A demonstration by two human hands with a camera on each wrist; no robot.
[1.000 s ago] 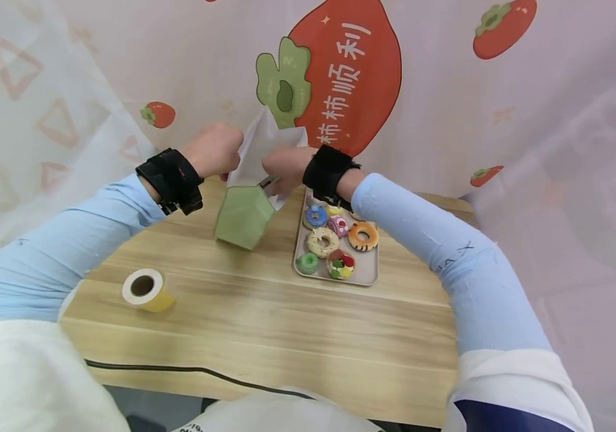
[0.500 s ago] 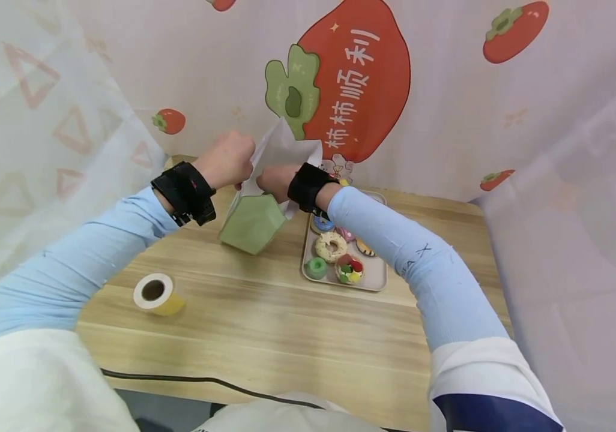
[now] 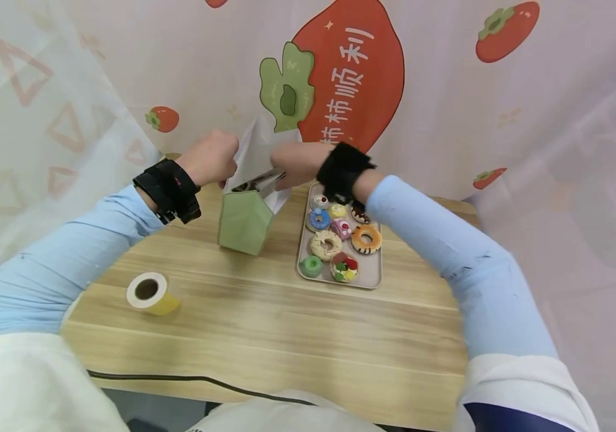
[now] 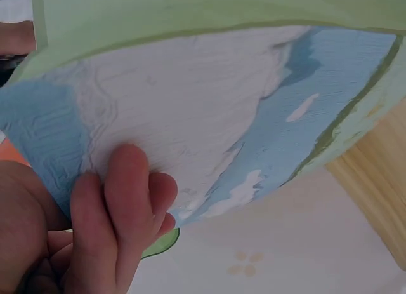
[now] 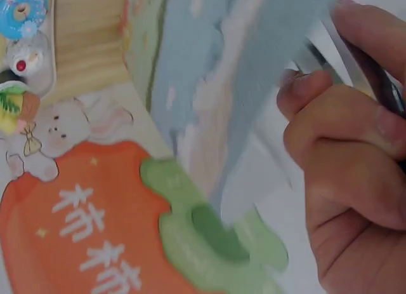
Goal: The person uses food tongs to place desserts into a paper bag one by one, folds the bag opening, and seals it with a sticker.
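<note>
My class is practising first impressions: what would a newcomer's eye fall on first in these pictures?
Probably the huge red persimmon printed on the backdrop, top centre of the head view. Next, below and left, comes the green paper bag, pinched by the left hand, while the right hand holds metal tongs at its mouth. Right of the bag, a tray of colourful doughnuts and pastries stands out.

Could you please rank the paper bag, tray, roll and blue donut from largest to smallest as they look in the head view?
1. Paper bag and tray: too close to rank, with the right hand partly covering the bag.
2. Roll
3. Blue donut
</note>
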